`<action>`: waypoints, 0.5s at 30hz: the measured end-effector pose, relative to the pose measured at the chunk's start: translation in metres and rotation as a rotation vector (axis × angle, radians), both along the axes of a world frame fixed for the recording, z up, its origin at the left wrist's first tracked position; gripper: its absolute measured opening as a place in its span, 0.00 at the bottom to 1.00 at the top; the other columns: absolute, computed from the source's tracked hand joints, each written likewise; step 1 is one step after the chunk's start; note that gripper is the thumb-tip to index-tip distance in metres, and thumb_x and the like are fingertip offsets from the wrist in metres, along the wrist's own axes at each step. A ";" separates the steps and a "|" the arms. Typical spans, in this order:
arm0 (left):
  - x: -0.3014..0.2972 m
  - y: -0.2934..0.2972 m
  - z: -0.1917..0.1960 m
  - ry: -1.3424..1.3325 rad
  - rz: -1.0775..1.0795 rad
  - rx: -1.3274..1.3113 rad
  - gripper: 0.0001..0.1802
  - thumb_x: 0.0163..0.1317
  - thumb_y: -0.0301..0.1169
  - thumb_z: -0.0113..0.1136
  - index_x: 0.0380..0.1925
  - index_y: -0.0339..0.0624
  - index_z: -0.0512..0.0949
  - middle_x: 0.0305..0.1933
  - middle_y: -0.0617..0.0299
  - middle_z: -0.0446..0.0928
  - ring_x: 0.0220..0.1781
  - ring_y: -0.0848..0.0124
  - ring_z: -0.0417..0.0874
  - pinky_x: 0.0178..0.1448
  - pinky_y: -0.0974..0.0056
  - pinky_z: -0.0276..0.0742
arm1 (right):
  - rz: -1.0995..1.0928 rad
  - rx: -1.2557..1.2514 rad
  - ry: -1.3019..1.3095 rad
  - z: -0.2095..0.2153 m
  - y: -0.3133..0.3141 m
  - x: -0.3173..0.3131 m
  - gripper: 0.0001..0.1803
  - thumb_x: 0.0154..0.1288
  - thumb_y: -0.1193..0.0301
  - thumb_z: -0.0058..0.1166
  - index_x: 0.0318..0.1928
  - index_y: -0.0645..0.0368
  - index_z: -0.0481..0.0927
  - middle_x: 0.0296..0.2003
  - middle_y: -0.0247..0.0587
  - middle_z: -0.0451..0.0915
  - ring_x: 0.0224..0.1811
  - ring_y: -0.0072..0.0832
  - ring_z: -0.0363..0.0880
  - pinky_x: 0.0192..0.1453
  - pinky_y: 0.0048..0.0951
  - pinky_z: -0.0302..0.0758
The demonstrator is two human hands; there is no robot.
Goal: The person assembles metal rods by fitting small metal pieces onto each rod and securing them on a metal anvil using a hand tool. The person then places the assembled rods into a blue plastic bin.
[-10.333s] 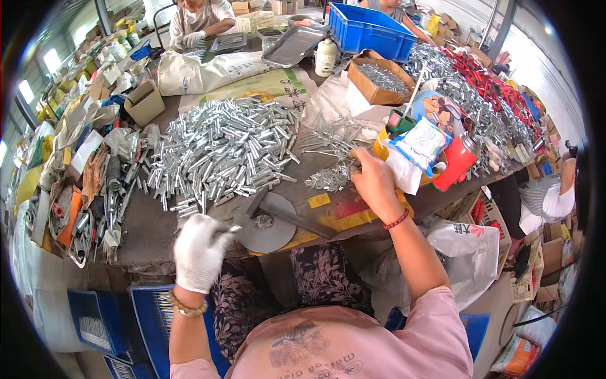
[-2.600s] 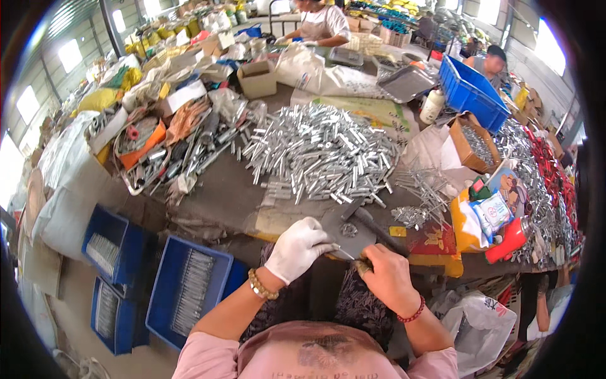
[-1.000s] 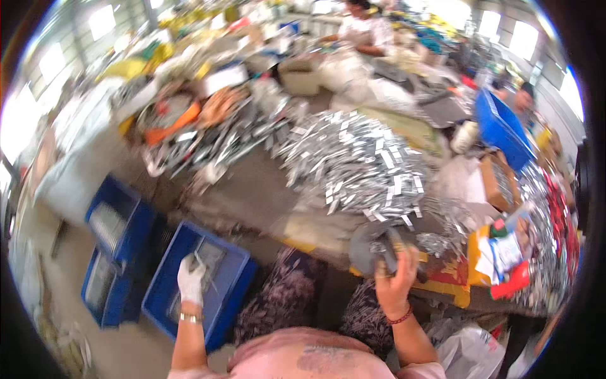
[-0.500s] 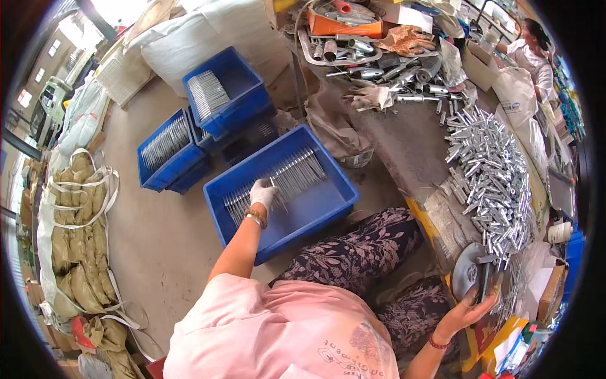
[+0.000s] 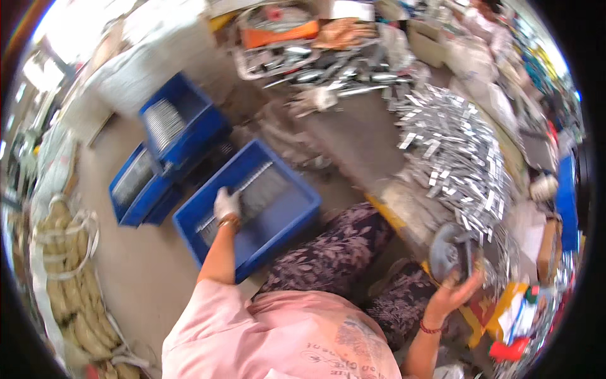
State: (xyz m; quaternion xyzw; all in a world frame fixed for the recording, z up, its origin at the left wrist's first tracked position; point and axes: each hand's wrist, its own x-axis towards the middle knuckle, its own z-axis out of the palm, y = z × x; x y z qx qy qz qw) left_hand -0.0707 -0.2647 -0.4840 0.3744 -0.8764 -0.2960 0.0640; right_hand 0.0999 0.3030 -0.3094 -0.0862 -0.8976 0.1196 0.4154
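Note:
My left hand, in a white glove, reaches down into a blue plastic bin on the floor at my left and rests on a row of silvery metal pieces lying inside it. Whether its fingers grip any piece is hidden. My right hand, bare with a red wrist band, is raised to the table edge and touches a round grey metal disc tool. A large heap of shiny metal parts covers the table beyond it.
Two more blue bins with metal pieces stand on the concrete floor past the first. Stuffed sacks line the left. The table's far end carries an orange tray, tools and boxes. My patterned trousers fill the middle.
Within the last second I turned left and lowered my gloved left hand into the floor bin. My right hand stayed at the disc tool at the table edge.

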 end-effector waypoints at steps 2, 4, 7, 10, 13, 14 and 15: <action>-0.004 0.011 0.020 0.090 -0.001 -0.001 0.25 0.70 0.46 0.70 0.58 0.40 0.84 0.55 0.45 0.88 0.59 0.47 0.88 0.63 0.52 0.81 | 0.045 0.000 -0.026 0.015 -0.013 -0.009 0.33 0.83 0.55 0.56 0.71 0.73 0.72 0.70 0.63 0.76 0.73 0.60 0.71 0.81 0.58 0.61; -0.013 0.026 0.047 0.323 -0.123 -0.031 0.20 0.73 0.43 0.67 0.54 0.40 0.85 0.52 0.49 0.89 0.53 0.52 0.89 0.59 0.54 0.82 | 0.115 -0.123 -0.032 0.031 -0.028 -0.015 0.32 0.82 0.55 0.57 0.70 0.71 0.73 0.69 0.60 0.77 0.72 0.59 0.71 0.80 0.57 0.61; -0.032 0.086 0.121 0.686 -0.376 -0.031 0.10 0.76 0.34 0.66 0.47 0.39 0.86 0.45 0.52 0.88 0.46 0.56 0.89 0.54 0.57 0.83 | 0.157 -0.176 -0.043 0.040 -0.036 -0.019 0.32 0.80 0.56 0.58 0.69 0.71 0.74 0.67 0.57 0.77 0.69 0.55 0.71 0.77 0.54 0.64; -0.041 0.188 0.208 0.886 -0.797 -0.012 0.07 0.68 0.30 0.71 0.43 0.42 0.87 0.44 0.54 0.88 0.46 0.56 0.89 0.53 0.58 0.83 | 0.112 -0.185 -0.049 0.040 -0.030 -0.009 0.31 0.77 0.59 0.60 0.68 0.70 0.75 0.66 0.57 0.78 0.68 0.57 0.70 0.75 0.55 0.65; -0.037 0.270 0.256 0.775 -1.194 0.066 0.10 0.60 0.27 0.75 0.41 0.43 0.87 0.43 0.55 0.86 0.46 0.56 0.88 0.54 0.56 0.84 | 0.105 -0.194 -0.058 0.038 -0.028 -0.009 0.30 0.75 0.61 0.62 0.67 0.71 0.74 0.67 0.56 0.79 0.68 0.62 0.69 0.75 0.58 0.65; -0.038 0.293 0.253 0.796 -1.253 -0.006 0.10 0.59 0.30 0.76 0.41 0.44 0.87 0.42 0.56 0.85 0.46 0.56 0.87 0.54 0.54 0.83 | 0.120 -0.185 -0.047 0.038 -0.028 -0.010 0.30 0.75 0.61 0.62 0.67 0.71 0.74 0.66 0.56 0.79 0.67 0.62 0.70 0.75 0.58 0.66; -0.042 0.311 0.248 0.820 -1.312 -0.076 0.11 0.59 0.32 0.76 0.40 0.46 0.86 0.41 0.56 0.84 0.47 0.55 0.86 0.53 0.53 0.83 | 0.133 -0.173 -0.035 0.037 -0.028 -0.009 0.30 0.76 0.61 0.62 0.67 0.71 0.74 0.65 0.56 0.80 0.67 0.62 0.70 0.74 0.58 0.66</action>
